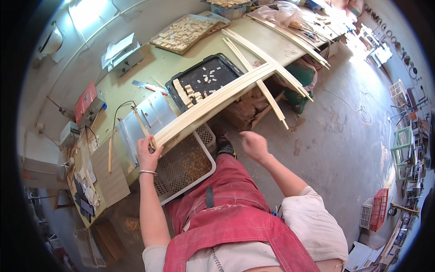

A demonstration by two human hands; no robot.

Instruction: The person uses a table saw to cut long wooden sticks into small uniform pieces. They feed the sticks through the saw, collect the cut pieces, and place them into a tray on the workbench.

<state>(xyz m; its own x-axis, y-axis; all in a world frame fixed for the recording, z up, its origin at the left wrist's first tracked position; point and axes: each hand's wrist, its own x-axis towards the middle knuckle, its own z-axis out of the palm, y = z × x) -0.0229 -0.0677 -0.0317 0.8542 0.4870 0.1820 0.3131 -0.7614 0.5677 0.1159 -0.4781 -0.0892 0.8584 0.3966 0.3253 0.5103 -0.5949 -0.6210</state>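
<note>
My left hand (148, 154) is closed at the near end of a bundle of long pale wooden strips (213, 102), beside a metal plate (152, 113) on the bench. A narrow wooden bar (141, 121) lies across that plate and runs to my fingers. The strips slant to the upper right along the bench edge. My right hand (255, 146) is a loose fist above the floor, apart from the strips; its inner side is hidden. Behind the strips, a black tray (176, 81) holds several small wood blocks (183, 95) and small white pieces.
Under the bench edge stands a white perforated crate (210, 167) with wood bits. More strips (276, 106) cross the bundle and jut past the edge. A board of blocks (186, 32), a red box (86, 102) and a cardboard box (244, 115) are about; red and white crates (379, 209) stand far right.
</note>
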